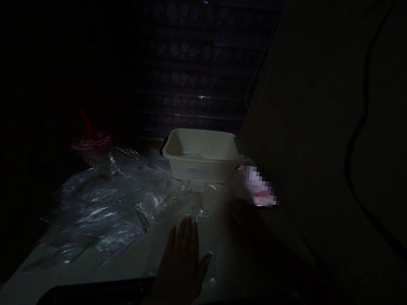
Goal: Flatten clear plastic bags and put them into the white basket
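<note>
My left hand (pixel 182 262) lies flat, palm down and fingers stretched out, on a clear plastic bag (pixel 170 222) at the middle of the white table (pixel 117 277). To its right, my right hand (pixel 242 217) is dark and smeared by motion near the bag's right side; its fingers cannot be made out. A heap of crumpled clear plastic bags (pixel 103 210) covers the table's left part. Behind the flat bag stands a cream plastic basin (pixel 202 167) with dark handles and some clear plastic inside.
At the back left is a cup (pixel 96 148) with a red-patterned lid and red straw. A bright, pixelated item (pixel 258 187) lies right of the basin. A dark, long object (pixel 97 294) lies along the front edge. A cable (pixel 362 111) hangs on the right.
</note>
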Tool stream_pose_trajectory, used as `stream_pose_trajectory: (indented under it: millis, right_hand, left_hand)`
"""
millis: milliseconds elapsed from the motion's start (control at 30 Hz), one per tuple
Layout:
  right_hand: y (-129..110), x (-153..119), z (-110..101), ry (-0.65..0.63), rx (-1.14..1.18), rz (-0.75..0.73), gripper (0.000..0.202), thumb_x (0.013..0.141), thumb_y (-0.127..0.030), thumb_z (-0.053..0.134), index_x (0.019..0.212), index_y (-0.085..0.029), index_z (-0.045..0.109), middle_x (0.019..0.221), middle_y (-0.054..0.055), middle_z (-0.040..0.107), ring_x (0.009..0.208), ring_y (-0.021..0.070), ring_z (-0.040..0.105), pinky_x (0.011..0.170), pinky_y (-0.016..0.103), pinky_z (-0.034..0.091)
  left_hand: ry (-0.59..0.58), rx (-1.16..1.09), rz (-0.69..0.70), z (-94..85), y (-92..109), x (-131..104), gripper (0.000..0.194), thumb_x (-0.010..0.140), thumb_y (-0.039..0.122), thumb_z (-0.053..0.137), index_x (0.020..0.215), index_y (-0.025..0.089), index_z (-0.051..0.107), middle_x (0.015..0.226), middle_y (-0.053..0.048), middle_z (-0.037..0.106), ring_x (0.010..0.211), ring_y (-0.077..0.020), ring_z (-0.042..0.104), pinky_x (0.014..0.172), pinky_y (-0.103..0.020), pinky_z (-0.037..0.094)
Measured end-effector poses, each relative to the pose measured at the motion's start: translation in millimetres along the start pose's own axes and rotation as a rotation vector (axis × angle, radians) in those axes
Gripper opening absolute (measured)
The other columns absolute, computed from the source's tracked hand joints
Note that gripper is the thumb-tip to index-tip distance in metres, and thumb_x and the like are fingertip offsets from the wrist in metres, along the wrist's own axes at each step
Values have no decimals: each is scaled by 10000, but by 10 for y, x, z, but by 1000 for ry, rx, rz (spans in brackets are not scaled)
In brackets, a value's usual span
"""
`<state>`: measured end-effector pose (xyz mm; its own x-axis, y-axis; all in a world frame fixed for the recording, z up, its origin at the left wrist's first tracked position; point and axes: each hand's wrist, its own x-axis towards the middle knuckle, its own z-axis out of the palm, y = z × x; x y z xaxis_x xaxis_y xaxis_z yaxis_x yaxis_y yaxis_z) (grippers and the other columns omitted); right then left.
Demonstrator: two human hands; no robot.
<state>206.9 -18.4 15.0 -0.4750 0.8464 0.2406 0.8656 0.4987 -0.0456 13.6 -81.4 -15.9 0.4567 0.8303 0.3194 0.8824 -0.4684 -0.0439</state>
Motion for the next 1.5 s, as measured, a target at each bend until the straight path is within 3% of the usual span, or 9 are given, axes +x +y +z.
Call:
stream_pose_trajectory:
  millis: [200,400,500,667,833,967,1067,1200,1500]
  right_hand:
    - [-101,-129,153,53,-92,-181,391,801,-306,319,1137,-141,433,1209,92,420,1139,245,303,902,464,223]
    - [108,-143,251,68,-146,-33,402,790,-322,324,1131,-145,446,1192,118,430,1113,264,337,884,456,244]
    - [171,-122,249,75,-143,-14,354,787,-274,328,1070,-150,502,1096,114,512,1006,248,447,834,404,324]
    - [116,9,171,62,-94,163,289,773,-264,353,860,-130,594,863,111,608,771,213,545,686,332,411]
    - [-4,188,79,41,46,256,252,734,-184,405,926,-159,567,880,74,613,778,181,543,702,295,401]
    - [-78,182,22,53,10,133,257,692,-116,400,858,-150,594,858,94,611,767,211,533,686,351,394]
    - [-146,89,31,84,121,-147,269,708,-129,381,872,-147,594,893,80,611,816,188,526,740,336,396]
    - [-176,7,115,-16,219,-439,300,755,-144,348,959,-116,565,1049,72,560,997,154,461,845,289,366]
    - [-111,5,95,-104,98,-360,357,788,-163,304,1086,-92,488,1150,95,483,1076,183,399,915,373,295]
  left_hand:
    - [-9,23,4,1,2,-10,599,787,448,303,1176,-6,350,1235,-221,334,1156,-314,254,894,-463,294]
    - [22,79,13,-17,5,-20,580,789,441,305,1167,6,367,1225,-205,361,1149,-304,274,890,-447,310]
    - [38,100,17,-13,6,-22,576,788,445,308,1156,9,383,1215,-204,377,1141,-304,291,883,-443,321]
    - [59,108,14,-18,9,-25,567,782,444,322,1142,13,402,1202,-194,399,1129,-297,319,879,-437,328]
    - [74,105,-3,-16,21,-29,556,781,437,323,1142,22,404,1203,-189,401,1131,-290,319,879,-433,326]
    - [67,89,-29,-14,70,-16,565,780,447,318,1135,18,411,1185,-194,421,1124,-292,331,875,-443,325]
    - [64,65,-18,-29,131,0,562,784,444,316,1144,21,402,1195,-190,411,1128,-286,327,883,-441,315]
    - [62,24,-27,-48,205,16,542,781,439,322,1133,39,425,1196,-170,417,1122,-277,341,879,-422,325]
    - [96,-22,-49,-9,272,-43,532,770,445,327,1130,68,436,1202,-138,425,1147,-263,304,899,-411,288]
